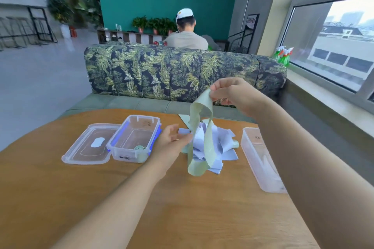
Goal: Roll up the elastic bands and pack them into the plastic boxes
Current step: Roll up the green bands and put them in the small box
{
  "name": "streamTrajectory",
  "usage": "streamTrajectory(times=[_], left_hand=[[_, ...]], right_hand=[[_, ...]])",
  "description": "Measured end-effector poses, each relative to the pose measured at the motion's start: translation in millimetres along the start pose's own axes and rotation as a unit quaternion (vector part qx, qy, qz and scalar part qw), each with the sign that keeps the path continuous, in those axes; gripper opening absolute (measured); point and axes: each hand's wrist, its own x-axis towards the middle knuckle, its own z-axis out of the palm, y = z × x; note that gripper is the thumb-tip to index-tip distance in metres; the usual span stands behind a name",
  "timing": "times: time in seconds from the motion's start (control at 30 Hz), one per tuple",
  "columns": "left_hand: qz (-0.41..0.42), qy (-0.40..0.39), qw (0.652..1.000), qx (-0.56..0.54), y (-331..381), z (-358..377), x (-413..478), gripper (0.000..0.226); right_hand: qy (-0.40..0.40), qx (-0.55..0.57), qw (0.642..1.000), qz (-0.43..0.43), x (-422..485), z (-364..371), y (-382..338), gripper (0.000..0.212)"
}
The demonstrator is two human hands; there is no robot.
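The right hand [232, 93] is raised above the far side of the table, its thumb and fingertips pinched on one end of a pale green elastic band [199, 127], which hangs down from the grip in a long twisting loop, its lower fold resting on the tabletop in front of the pile. The left hand [172, 141] is lower and well apart from the right, holding nothing, its fingers loosely extended towards the pile; it is blurred, so I cannot tell whether the fingertips touch the bands. The pile of loose bands [220, 147], mostly pale lilac with some green, lies near the middle of the round wooden table [182, 208]. Just left of the left hand stands an open clear plastic box [121, 154] with blue clasps, and a rolled green band [140, 152] sits in its near right corner. Its lid [89, 147] lies flat against the box's left side. A second clear box [257, 153] stands right of the pile, partly hidden by the right forearm. Beyond the table is a leaf-patterned sofa [162, 70], with a person in a white cap [186, 36] seated behind it, and green spray bottles [283, 55] on the window sill
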Motion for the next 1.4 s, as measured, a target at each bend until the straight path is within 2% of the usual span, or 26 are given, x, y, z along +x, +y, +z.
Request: streamTrajectory(times=[0.1,0.2,0.27,0.4,0.5,0.6,0.7,0.8,0.97,1.07,1.23,1.4], left_hand=[[0.017,0.013,1.0,0.011,7.2,-0.7,0.6,0.063],[0.042,-0.037,0.998,0.043,11.5,-2.3,-3.2,0.047],[0.06,-0.04,0.995,0.062,12.1,-1.4,-3.1,0.042],[0.107,0.04,0.985,0.13,6.2,-2.3,2.8,0.018],[0.124,0.087,0.978,0.141,2.8,-9.4,8.4,0.018],[0.138,0.107,0.976,0.132,5.1,-19.6,13.3,0.027],[0.148,0.097,0.975,0.131,10.3,-26.4,16.5,0.037],[0.154,0.077,0.977,0.128,15.7,-31.0,16.6,0.038],[0.186,0.068,0.975,0.103,18.9,-32.1,11.5,0.019],[0.207,0.08,0.97,0.099,25.4,-32.1,12.7,0.015],[0.218,0.026,0.973,0.073,58.4,-34.3,15.3,0.022],[0.245,-0.027,0.967,0.065,95.4,-27.4,10.1,0.02]], right_hand=[[-0.007,0.032,0.999,0.002,-6.8,15.1,2.6,0.017],[-0.009,0.072,0.997,0.016,-10.6,25.0,9.1,0.017],[-0.013,0.087,0.996,0.02,-11.8,29.2,14.5,0.018],[-0.012,0.125,0.992,0.024,-17.2,32.8,22.1,0.023],[-0.009,0.12,0.992,0.024,-26.5,34.4,33.8,0.022],[-0.017,0.099,0.993,0.065,-40.3,43.5,57.4,0.016],[-0.037,0.114,0.984,0.131,-50.3,60.3,84.9,0.017],[-0.024,0.142,0.975,0.167,-53.8,73.0,107.5,0.014],[0.01,0.171,0.966,0.193,-53.9,88.8,125.8,0.015],[0.022,0.167,0.964,0.204,-54.4,95.5,132.9,0.013],[-0.026,0.105,0.966,0.237,-61.0,105.7,149.0,0.043],[-0.045,0.09,0.963,0.251,-56.7,115.7,155.9,0.053]])
